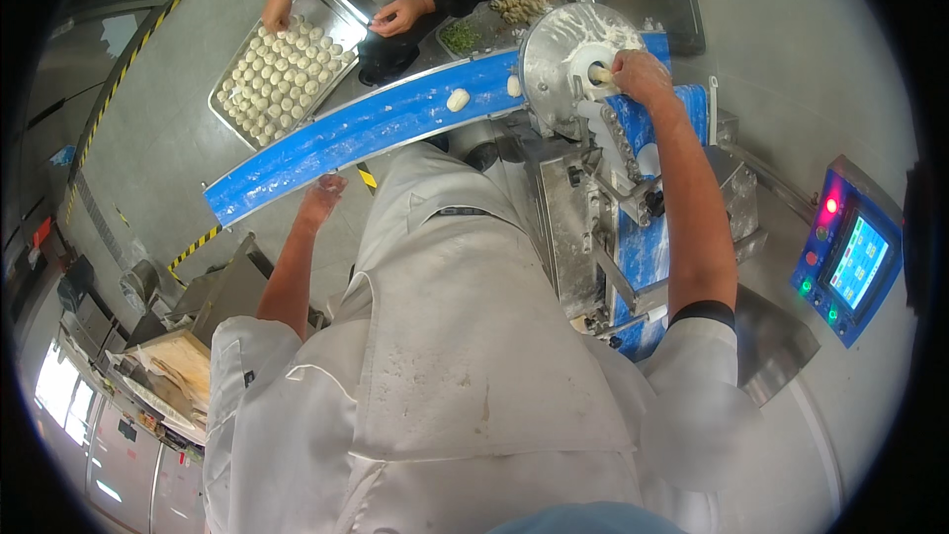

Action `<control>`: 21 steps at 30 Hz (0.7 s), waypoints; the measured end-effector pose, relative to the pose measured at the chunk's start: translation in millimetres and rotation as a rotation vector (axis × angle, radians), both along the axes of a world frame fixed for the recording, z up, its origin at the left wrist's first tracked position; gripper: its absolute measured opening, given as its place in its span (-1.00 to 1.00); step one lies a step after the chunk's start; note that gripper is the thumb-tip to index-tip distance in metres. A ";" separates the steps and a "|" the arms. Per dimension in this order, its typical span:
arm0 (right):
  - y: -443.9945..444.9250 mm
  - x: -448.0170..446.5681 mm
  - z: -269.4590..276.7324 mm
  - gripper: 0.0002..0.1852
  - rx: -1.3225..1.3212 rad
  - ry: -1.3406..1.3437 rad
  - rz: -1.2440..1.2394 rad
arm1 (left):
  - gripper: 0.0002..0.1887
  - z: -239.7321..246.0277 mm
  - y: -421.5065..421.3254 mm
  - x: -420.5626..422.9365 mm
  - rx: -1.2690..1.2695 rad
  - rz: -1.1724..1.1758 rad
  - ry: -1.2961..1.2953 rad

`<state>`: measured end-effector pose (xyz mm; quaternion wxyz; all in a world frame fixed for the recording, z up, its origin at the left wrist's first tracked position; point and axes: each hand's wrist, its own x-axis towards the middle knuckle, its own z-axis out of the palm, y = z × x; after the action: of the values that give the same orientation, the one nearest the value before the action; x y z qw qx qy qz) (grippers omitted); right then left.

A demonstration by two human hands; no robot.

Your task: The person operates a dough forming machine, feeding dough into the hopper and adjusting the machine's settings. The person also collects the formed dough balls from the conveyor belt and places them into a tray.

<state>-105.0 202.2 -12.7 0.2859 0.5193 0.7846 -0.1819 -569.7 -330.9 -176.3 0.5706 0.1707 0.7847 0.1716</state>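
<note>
My right hand (641, 76) is closed around a pale strip of dough (602, 75) at the round opening of a floured metal disc housing (545, 63) on a dough-forming machine. My left hand (324, 195) hangs beside the near edge of a blue conveyor belt (334, 132), with loosely bent fingers and nothing visible in them. On the belt lies one oval dough piece (458, 99). A second dough piece (514, 86) sits right beside the disc housing. Flour marks streak the belt.
Across the belt, a co-worker's hand (276, 13) is over a metal tray (222, 115) with rows of dough balls. The co-worker's other hand (397, 16) is near the tray. Chopped greens (460, 37) lie beyond the belt. A lit control panel (849, 252) stands at the right.
</note>
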 end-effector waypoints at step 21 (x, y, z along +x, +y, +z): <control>-2.4 4.9 -4.9 -0.80 0.011 0.014 -0.002 | -0.64 16.4 9.6 6.4 -0.009 0.068 -0.042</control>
<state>-100.0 199.8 -17.5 0.2773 0.5202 0.7871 -0.1816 -563.3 -321.2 -159.9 0.5816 0.1376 0.7787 0.1909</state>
